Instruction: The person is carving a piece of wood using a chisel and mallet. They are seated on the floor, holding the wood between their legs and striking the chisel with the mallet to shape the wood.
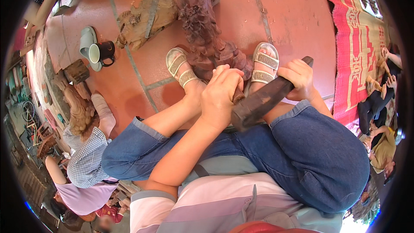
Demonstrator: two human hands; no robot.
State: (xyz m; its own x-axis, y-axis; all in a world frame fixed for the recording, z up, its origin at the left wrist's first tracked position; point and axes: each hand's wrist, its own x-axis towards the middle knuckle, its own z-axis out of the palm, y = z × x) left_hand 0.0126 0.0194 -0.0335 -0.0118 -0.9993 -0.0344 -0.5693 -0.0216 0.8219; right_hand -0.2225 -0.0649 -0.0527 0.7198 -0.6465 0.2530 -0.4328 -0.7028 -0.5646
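Between my sandalled feet lies a dark reddish-brown wood carving point(205, 30) with knobbly, deeply cut detail, running away from me across the floor. My left hand point(220, 97) is closed at its near end, around a chisel point(238, 96). Only the butt of the chisel's round wooden handle shows; the blade is hidden by the hand. My right hand point(297, 77) grips a heavy, dark wooden mallet point(263, 104) over my right knee. The mallet's thick end is close beside the chisel butt; whether they touch, I cannot tell.
Left of the carving lies a paler wood piece point(148, 15) with a flat metal strip point(154, 11) on it. A dark mug point(101, 53) stands by a grey slipper point(87, 43). A red patterned mat point(358, 47) lies right. Other people sit at both sides, one beside carved wood point(77, 108).
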